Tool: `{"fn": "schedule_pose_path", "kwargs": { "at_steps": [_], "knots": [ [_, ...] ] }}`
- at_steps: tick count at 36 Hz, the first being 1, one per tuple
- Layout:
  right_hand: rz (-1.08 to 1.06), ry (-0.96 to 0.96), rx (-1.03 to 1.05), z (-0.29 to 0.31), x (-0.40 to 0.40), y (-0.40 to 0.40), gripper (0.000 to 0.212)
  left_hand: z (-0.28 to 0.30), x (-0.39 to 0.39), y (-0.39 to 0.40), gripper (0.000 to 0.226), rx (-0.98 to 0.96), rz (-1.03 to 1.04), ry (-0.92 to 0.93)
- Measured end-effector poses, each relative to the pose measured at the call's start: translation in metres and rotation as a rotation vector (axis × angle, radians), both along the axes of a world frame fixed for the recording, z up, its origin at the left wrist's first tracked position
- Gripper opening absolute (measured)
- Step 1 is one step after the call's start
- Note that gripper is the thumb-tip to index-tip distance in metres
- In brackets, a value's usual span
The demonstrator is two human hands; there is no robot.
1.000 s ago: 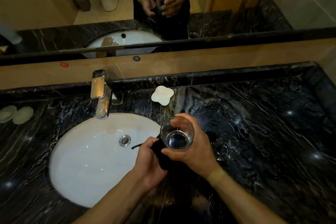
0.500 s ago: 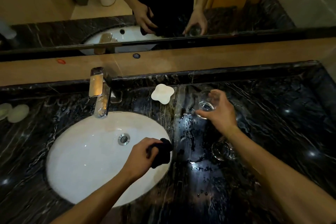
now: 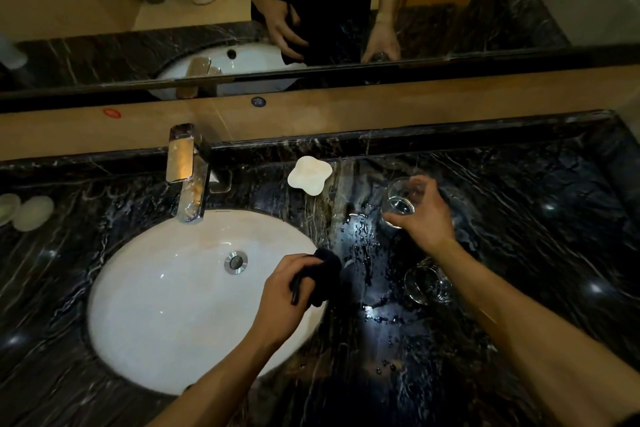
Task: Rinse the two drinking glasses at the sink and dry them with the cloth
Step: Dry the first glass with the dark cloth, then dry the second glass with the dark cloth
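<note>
Right hand (image 3: 424, 218) out at about two o'clock from the sink (image 3: 180, 305), fingers curled round the first glass (image 3: 398, 203), thumb on the near side, fingertips over the far rim: a closed grip clamped on the glass. The glass stands close to upright, mouth up, long axis vertical and leaning slightly toward the wall; whether its base touches the counter (image 3: 536, 253) I cannot tell. The second glass (image 3: 427, 284) sits on the counter just beside the right forearm, at about three o'clock from the sink, and its way up is hard to read in this light. Left hand (image 3: 287, 291) hovers over the sink's right edge, fingers bunched tight round the dark cloth (image 3: 323, 274), which sticks out toward the counter. Water beads on the black marble between sink and glasses. The chrome tap (image 3: 188, 177) stands at twelve o'clock of the sink, a white soap dish (image 3: 309, 175) at one o'clock.
</note>
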State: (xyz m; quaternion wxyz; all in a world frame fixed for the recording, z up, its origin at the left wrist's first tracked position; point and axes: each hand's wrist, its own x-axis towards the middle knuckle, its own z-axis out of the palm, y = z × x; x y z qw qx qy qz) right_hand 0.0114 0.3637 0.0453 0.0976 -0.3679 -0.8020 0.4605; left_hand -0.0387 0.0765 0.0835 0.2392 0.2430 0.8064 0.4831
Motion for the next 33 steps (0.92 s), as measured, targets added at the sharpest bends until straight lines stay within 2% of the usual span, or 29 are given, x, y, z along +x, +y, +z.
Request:
{"fn": "schedule_pose_path", "kwargs": {
  "at_steps": [7, 17, 20, 22, 24, 27, 28, 30, 33],
  "knots": [
    [0.077, -0.046, 0.009, 0.002, 0.004, 0.001, 0.094, -0.006, 0.011, 0.005, 0.032, 0.042, 0.033, -0.012],
    [0.112, -0.122, 0.031, 0.004, 0.004, 0.003, 0.095, -0.013, 0.017, 0.013, 0.031, 0.095, 0.04, -0.01],
    [0.156, -0.163, -0.052, 0.01, 0.007, 0.006, 0.113, -0.016, 0.018, 0.014, 0.031, 0.098, 0.029, -0.01],
    [0.164, -0.155, -0.158, 0.018, 0.014, 0.008, 0.116, -0.017, 0.02, 0.014, 0.028, 0.111, 0.032, -0.025],
    [0.095, -0.081, -0.21, 0.025, 0.028, 0.011, 0.097, -0.016, 0.022, 0.014, 0.028, 0.136, 0.036, -0.038],
    [-0.154, 0.043, -0.176, 0.03, 0.066, 0.011, 0.04, -0.016, 0.026, 0.014, 0.031, 0.165, 0.034, -0.045],
    [-0.226, 0.069, -0.139, 0.028, 0.083, 0.009, 0.032, -0.015, 0.028, 0.015, 0.032, 0.168, 0.033, -0.047],
    [-0.246, 0.046, -0.061, 0.02, 0.116, 0.001, 0.047, -0.014, 0.031, 0.016, 0.029, 0.172, 0.033, -0.05],
    [-0.072, -0.189, 0.004, 0.008, 0.152, -0.02, 0.075, -0.013, 0.038, 0.02, 0.029, 0.172, 0.033, -0.041]
  ]
}}
